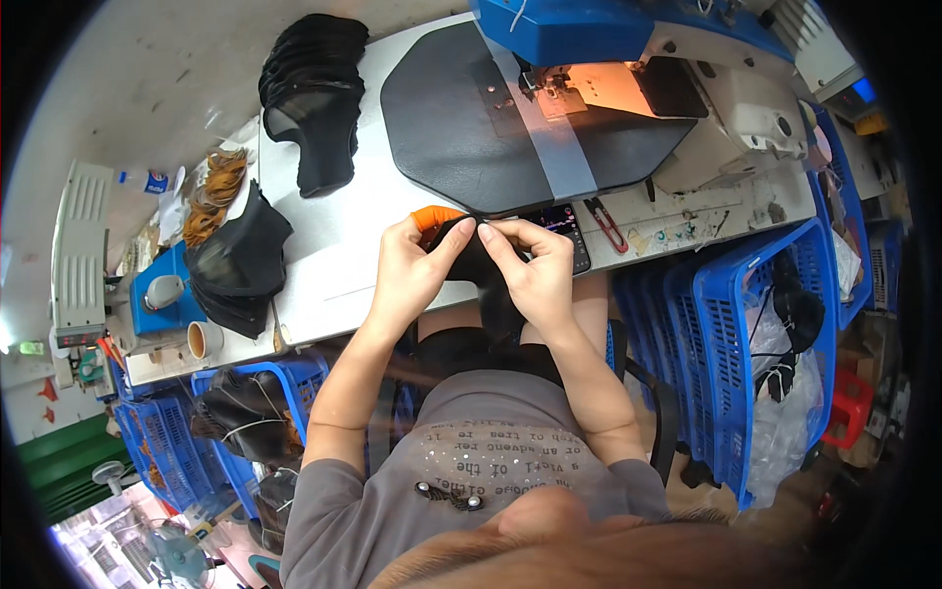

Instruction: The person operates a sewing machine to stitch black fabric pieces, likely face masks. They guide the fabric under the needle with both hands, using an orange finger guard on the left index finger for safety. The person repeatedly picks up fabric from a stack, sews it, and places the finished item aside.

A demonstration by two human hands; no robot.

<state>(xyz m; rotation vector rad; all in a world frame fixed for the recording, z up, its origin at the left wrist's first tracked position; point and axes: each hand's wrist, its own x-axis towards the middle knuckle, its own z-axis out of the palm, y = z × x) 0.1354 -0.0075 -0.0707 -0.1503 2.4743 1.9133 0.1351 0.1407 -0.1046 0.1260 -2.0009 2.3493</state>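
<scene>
At the near edge of the white sewing table, my left hand (422,263) and my right hand (538,270) pinch the top of a black fabric piece (491,294). Thumbs and forefingers nearly meet on its upper edge, and the rest hangs down over my lap. Something orange (435,217) wraps the forefinger of my left hand. Just beyond my hands lies the black padded board (442,118) of a sewing machine (579,29) with a blue head and a lit needle area. A phone (561,226) lies beside my right hand, partly hidden by it.
Stacked black fabric pieces (314,108) and another black pile (240,260) sit left on the table, near a tape roll (204,340). Red thread snips (606,226) lie right of the phone. Blue crates (711,324) stand at right, with a filled blue crate (304,388) at left.
</scene>
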